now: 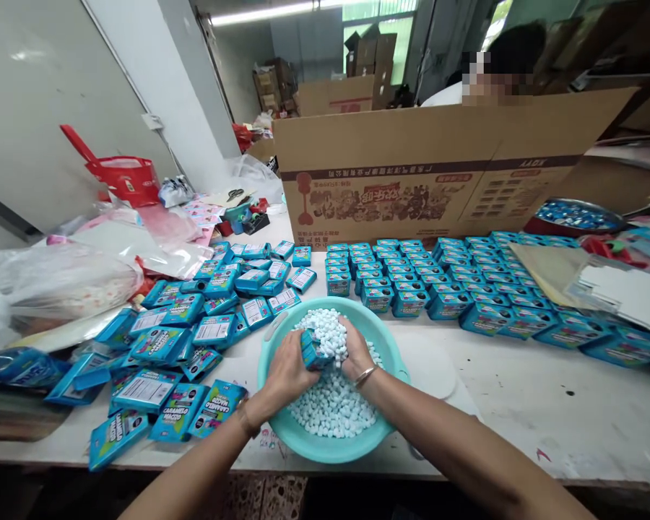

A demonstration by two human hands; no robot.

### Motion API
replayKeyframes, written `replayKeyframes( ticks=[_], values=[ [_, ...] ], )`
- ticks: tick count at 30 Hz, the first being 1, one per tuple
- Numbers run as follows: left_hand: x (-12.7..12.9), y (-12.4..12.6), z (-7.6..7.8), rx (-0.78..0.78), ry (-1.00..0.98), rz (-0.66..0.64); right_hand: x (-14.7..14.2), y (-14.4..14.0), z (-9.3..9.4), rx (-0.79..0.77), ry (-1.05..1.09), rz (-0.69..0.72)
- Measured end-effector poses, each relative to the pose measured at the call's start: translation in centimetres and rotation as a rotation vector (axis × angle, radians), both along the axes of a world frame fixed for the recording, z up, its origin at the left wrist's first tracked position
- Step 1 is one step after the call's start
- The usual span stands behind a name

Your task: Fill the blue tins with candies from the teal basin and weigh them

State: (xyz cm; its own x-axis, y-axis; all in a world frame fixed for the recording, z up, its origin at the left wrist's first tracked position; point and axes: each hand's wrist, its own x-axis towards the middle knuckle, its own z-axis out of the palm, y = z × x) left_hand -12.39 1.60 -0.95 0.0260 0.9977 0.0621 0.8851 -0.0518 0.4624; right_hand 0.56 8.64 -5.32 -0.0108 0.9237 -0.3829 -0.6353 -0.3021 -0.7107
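Note:
A turquoise basin (398, 354) of small pale candies (333, 412) stands at the table's front edge. Above the candies, my left hand (288, 368) grips a small blue candy box (313, 350), tilted toward the right. My right hand (356, 352) is cupped around a heap of candies at the box's mouth, its fingers partly hidden by them. Left of the basin lies a loose pile of flat blue boxes (162, 345), some marked "CARAMELO MACIZO". To the right, upright blue boxes (409, 296) stand in close rows.
A large brown carton (412, 137) stands behind the rows, with a person (512, 61) beyond it. Plastic bags (59, 282) and a red basket (124, 177) are at the left. At the right are a bowl of blue-wrapped pieces (579, 215) and white cards (628, 296).

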Motion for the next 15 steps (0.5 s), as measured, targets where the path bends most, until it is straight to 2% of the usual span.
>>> replayKeyframes(
  ticks=[3,7,10,15],
  values=[
    [-0.5,-1.2,-0.5,0.103,-0.093,0.054,-0.6,-0.6,2.6,-0.037,0.056,-0.007],
    [-0.5,-1.8,0.2,0.169,-0.104,0.110,-0.7,-0.8,5.0,0.050,-0.001,0.020],
    [-0.4,-1.6,1.2,0.150,-0.098,0.133,-0.6,-0.7,5.6,0.081,-0.046,0.042],
    [-0.4,-1.3,2.1,0.079,-0.088,0.098,-0.4,-0.8,5.9,0.100,-0.061,0.054]
  ],
)
